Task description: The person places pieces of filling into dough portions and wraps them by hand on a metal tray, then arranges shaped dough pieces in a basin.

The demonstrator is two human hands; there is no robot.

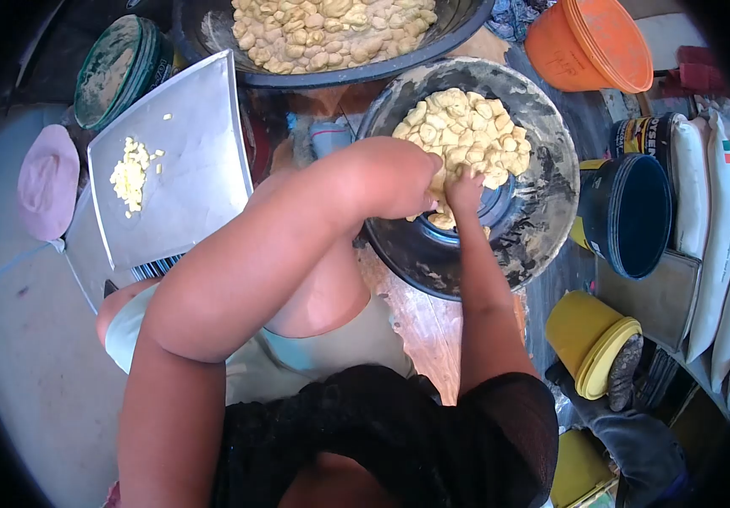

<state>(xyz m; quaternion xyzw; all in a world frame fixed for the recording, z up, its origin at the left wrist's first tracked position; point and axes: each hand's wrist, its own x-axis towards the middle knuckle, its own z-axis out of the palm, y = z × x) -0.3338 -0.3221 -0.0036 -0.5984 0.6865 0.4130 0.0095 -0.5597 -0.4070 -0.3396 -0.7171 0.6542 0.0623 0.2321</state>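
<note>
Pale yellow lumps of dough lie heaped in a wide black basin with flour-like residue on its wall. My left hand is at the near left edge of the heap, fingers curled against the dough and partly hidden behind the hand itself. Beside it, my right hand reaches in from below, its bent fingers pressed into the lumps. Both hands grip dough close together. A few smaller lumps sit under them on the basin's bluish bottom.
A larger black tub of dough lumps stands behind. To the left is a metal tray with small yellow pieces. Around are an orange bucket, a dark bucket, a yellow bucket and white sacks.
</note>
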